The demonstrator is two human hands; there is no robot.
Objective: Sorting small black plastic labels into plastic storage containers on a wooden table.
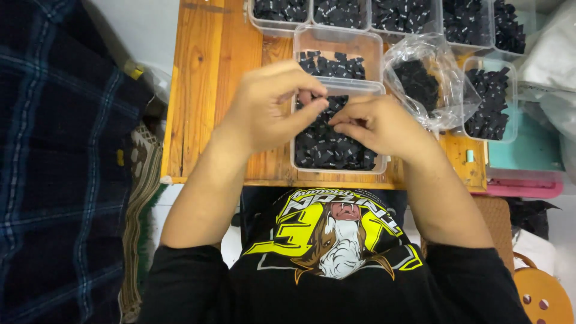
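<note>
My left hand (pixel 273 105) and my right hand (pixel 375 123) meet over a clear plastic tray (pixel 295 163) full of small black folded labels (pixel 327 150), near the front edge of a wooden table (pixel 204 90). The fingertips of both hands pinch together around a small black label (pixel 324 107) just above the pile. Most of that piece is hidden by my fingers. Behind this tray sits a second clear tray (pixel 339 42), part filled with the same black labels.
Several more clear trays of black labels (pixel 414 15) line the table's far edge. A crumpled clear bag with black labels (pixel 423 81) and another tray (pixel 489 99) lie right. A dark plaid cloth (pixel 54 162) covers the left; a teal and pink box (pixel 525 168) stands right.
</note>
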